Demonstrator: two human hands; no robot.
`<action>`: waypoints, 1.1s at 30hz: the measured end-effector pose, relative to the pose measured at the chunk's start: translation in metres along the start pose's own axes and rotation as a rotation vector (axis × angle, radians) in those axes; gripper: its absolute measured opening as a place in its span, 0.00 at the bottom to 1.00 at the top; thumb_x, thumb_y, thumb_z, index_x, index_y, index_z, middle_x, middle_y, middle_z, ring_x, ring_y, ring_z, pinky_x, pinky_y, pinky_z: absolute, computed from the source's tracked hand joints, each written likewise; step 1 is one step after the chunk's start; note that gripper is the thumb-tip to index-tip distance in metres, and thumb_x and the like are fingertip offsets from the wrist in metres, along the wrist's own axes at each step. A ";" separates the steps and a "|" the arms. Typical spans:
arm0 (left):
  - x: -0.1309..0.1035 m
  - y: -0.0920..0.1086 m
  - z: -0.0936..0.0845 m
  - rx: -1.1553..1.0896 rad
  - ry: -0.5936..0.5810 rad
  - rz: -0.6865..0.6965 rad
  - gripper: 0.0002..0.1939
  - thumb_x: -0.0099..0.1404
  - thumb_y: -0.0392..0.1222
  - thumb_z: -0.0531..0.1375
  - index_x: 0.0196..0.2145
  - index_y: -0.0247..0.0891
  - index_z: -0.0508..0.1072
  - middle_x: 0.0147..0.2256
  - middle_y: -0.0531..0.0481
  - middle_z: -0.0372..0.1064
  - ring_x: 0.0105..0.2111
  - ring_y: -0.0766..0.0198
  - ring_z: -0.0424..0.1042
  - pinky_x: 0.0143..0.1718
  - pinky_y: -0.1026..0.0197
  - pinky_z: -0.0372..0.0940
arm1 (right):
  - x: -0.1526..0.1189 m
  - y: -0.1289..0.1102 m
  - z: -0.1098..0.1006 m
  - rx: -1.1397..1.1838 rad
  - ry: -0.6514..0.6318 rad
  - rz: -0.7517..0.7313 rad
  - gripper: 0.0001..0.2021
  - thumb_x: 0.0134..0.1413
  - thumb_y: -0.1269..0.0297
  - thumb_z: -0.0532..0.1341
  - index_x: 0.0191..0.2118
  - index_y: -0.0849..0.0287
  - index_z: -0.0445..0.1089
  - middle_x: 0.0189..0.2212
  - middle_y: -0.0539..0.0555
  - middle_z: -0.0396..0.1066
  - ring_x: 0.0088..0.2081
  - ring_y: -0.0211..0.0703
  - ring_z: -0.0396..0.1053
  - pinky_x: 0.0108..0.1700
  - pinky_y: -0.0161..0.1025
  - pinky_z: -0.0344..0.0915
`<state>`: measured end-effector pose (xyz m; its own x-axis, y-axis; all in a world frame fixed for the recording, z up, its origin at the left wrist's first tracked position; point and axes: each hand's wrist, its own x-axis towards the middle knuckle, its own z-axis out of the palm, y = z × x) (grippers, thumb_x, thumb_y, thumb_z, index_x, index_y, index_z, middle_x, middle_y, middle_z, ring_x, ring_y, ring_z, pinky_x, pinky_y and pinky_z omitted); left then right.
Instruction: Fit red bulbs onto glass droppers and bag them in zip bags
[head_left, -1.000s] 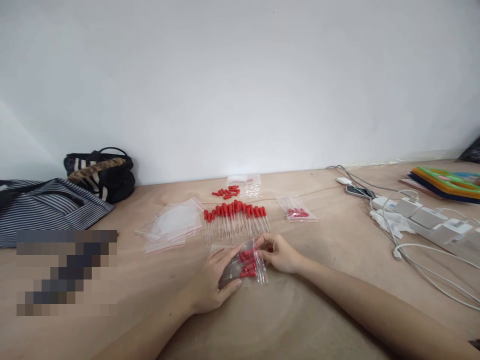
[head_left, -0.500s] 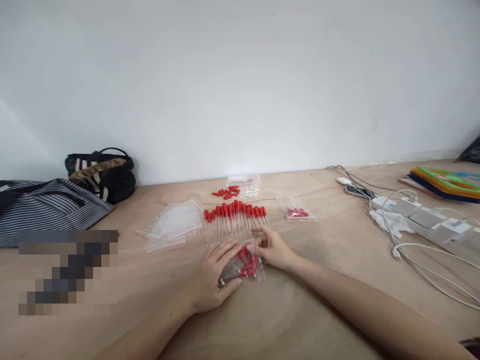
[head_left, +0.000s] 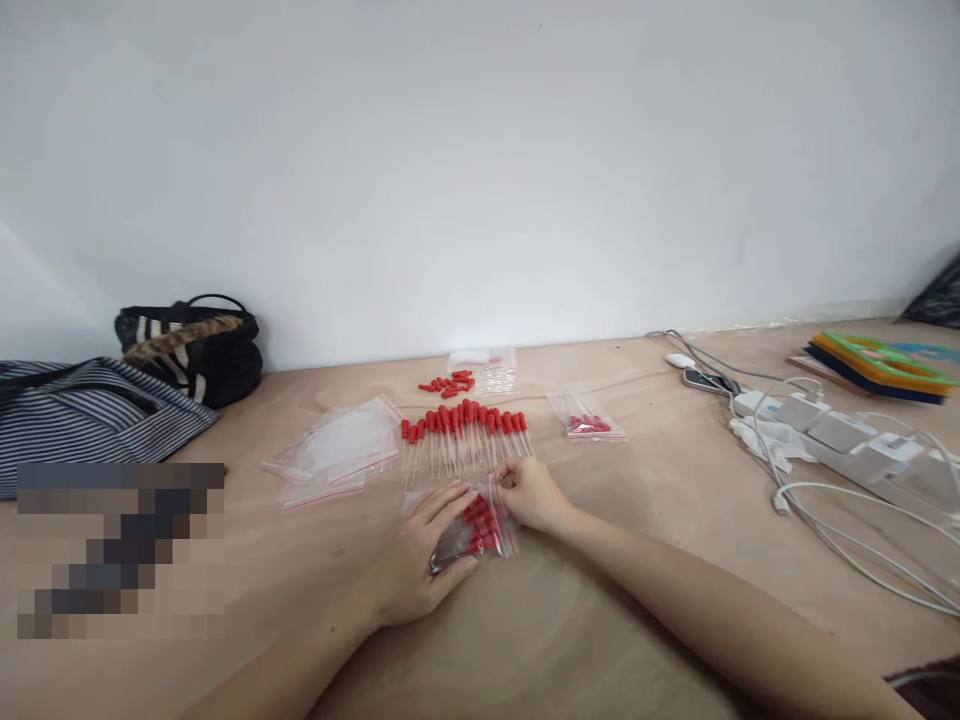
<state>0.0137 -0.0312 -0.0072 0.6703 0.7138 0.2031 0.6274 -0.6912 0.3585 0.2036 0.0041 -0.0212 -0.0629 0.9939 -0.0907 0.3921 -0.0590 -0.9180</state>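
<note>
A clear zip bag [head_left: 450,545] with red-topped pieces inside, which look like droppers, lies on the table in front of me. Spread flat over its left side, my left hand [head_left: 420,555] presses on the plastic with the thumb apart from the fingers. My right hand [head_left: 532,495] pinches the upper corner of the bag's red-lined zip edge at its right end. Just beyond the hands lies a fanned row of droppers [head_left: 465,425] with red bulbs and thin clear tubes. Their lower tips are partly hidden behind my hands.
Flat zip bags [head_left: 337,445] are stacked left of the row. A filled zip bag [head_left: 589,420] lies to the right. Loose red bulbs [head_left: 450,383] and clear tubes [head_left: 496,380] lie behind. Power strip with chargers [head_left: 862,445] and cables stand right; bags [head_left: 97,410] sit left.
My right hand's fingers have closed into a tighter pinch at the upper corner of the zip edge. My left hand stays on the bag. The whole view has shifted slightly.
</note>
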 end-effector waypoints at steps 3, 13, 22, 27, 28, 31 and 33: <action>0.000 -0.001 0.000 0.005 0.004 0.011 0.29 0.59 0.44 0.54 0.57 0.40 0.53 0.56 0.44 0.54 0.56 0.54 0.53 0.54 0.48 0.53 | 0.000 -0.002 -0.003 -0.031 -0.075 0.015 0.06 0.42 0.66 0.63 0.24 0.61 0.65 0.12 0.43 0.60 0.13 0.27 0.55 0.16 0.26 0.50; -0.005 0.015 0.003 -0.048 -0.001 -0.117 0.24 0.60 0.47 0.54 0.54 0.40 0.60 0.56 0.44 0.55 0.55 0.53 0.56 0.53 0.48 0.56 | -0.026 0.003 -0.044 0.044 -0.474 0.054 0.17 0.38 0.52 0.64 0.22 0.64 0.67 0.14 0.45 0.62 0.13 0.24 0.51 0.13 0.26 0.47; 0.012 0.017 0.005 -0.216 0.113 -0.222 0.18 0.60 0.46 0.54 0.47 0.38 0.66 0.45 0.43 0.65 0.46 0.55 0.64 0.48 0.51 0.60 | -0.024 0.009 -0.037 0.082 -0.397 0.091 0.10 0.44 0.61 0.60 0.22 0.61 0.60 0.13 0.41 0.57 0.11 0.25 0.50 0.12 0.27 0.47; 0.044 -0.010 0.004 -0.421 0.132 -0.356 0.19 0.59 0.47 0.53 0.46 0.35 0.65 0.37 0.45 0.69 0.34 0.60 0.69 0.36 0.58 0.64 | -0.022 0.016 -0.036 0.095 -0.431 -0.056 0.08 0.47 0.64 0.58 0.26 0.59 0.57 0.15 0.41 0.58 0.12 0.26 0.51 0.13 0.26 0.48; 0.048 -0.012 0.005 -0.460 0.109 -0.364 0.19 0.59 0.47 0.54 0.45 0.35 0.66 0.34 0.46 0.69 0.31 0.61 0.69 0.34 0.59 0.64 | -0.022 0.016 -0.036 0.087 -0.439 -0.079 0.08 0.47 0.64 0.59 0.26 0.60 0.58 0.16 0.42 0.59 0.13 0.26 0.52 0.14 0.26 0.49; 0.054 -0.015 0.006 -0.547 0.030 -0.373 0.18 0.55 0.46 0.57 0.42 0.35 0.68 0.29 0.50 0.68 0.25 0.65 0.67 0.29 0.62 0.62 | -0.020 0.015 -0.040 0.063 -0.450 -0.072 0.09 0.44 0.64 0.61 0.29 0.60 0.59 0.17 0.43 0.62 0.15 0.27 0.54 0.16 0.26 0.50; 0.055 -0.015 0.007 -0.614 0.016 -0.402 0.19 0.53 0.46 0.59 0.41 0.34 0.69 0.27 0.51 0.67 0.25 0.65 0.66 0.29 0.62 0.61 | -0.021 0.014 -0.043 0.050 -0.456 -0.025 0.13 0.42 0.62 0.63 0.33 0.61 0.61 0.16 0.43 0.62 0.15 0.27 0.53 0.16 0.26 0.49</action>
<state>0.0444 0.0177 -0.0075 0.4262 0.9038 -0.0400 0.4855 -0.1911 0.8531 0.2495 -0.0134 -0.0156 -0.4735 0.8533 -0.2183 0.3414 -0.0506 -0.9386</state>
